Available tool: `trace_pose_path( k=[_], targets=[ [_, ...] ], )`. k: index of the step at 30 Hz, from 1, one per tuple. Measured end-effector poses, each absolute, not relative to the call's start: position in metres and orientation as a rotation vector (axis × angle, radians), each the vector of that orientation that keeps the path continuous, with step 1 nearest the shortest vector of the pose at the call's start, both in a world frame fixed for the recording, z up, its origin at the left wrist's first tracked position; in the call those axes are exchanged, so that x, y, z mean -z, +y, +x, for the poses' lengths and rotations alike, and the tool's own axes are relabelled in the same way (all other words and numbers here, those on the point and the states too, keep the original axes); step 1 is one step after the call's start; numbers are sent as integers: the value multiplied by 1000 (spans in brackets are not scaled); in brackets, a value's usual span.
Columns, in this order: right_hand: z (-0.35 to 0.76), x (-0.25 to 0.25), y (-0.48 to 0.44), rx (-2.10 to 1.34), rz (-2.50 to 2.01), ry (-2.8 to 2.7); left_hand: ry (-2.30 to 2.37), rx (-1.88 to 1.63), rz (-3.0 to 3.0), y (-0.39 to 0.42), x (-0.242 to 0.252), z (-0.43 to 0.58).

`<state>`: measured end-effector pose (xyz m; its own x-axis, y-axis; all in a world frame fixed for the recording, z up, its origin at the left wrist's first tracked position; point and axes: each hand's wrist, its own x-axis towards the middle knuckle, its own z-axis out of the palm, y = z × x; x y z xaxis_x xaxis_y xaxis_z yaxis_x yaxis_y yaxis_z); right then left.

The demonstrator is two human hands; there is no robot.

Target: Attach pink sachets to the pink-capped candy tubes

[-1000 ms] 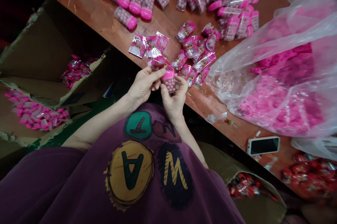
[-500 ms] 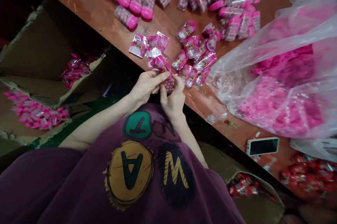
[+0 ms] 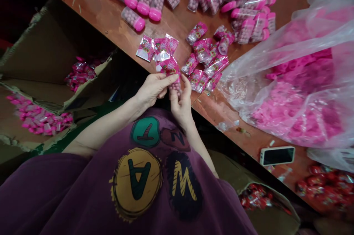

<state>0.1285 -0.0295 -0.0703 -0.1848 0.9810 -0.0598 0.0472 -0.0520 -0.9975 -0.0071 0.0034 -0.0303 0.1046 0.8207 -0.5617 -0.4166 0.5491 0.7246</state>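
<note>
At the near edge of the brown wooden table (image 3: 110,21), my left hand (image 3: 152,89) and my right hand (image 3: 181,104) meet around one small candy tube (image 3: 175,84) filled with pink balls. A printed pink wrapper (image 3: 169,66) sits over the tube's top, pinched by my left fingers, while my right fingers grip the tube from below. Just beyond lie flat pink wrappers (image 3: 157,48) and a heap of wrapped tubes (image 3: 206,62). Unwrapped tubes with pink caps (image 3: 143,3) spread across the far side.
A big clear plastic bag of pink caps (image 3: 298,91) fills the right. A phone (image 3: 277,155) lies at the table edge near red candies (image 3: 326,183). Cardboard boxes with pink packs (image 3: 41,119) stand at the left, and another box (image 3: 257,194) sits low at the right.
The tube's pink cap, bare a second ago, is now covered by the printed wrapper, which my left hand has drawn over it. Both hands stayed at the table edge.
</note>
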Motion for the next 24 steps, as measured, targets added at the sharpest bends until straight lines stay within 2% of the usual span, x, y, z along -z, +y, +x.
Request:
trace_pose_path(
  k=[3,8,14,18,24],
  targets=[
    [127,72,-29,-1312,-1210,-1370,1138,-932,388,2,31,-4],
    [128,60,-26,-1755,-1106,-944,1098,-936,436,-9,33,1],
    [138,62,-27,-1922,-962,-915,1073,-873,524,-11,36,-10],
    [144,68,-28,-1868,-986,-1099,1095,-903,527,-6,36,-12],
    [137,75,-26,-1687,-1098,-1034,1167,-869,550,-7,25,2]
  ],
)
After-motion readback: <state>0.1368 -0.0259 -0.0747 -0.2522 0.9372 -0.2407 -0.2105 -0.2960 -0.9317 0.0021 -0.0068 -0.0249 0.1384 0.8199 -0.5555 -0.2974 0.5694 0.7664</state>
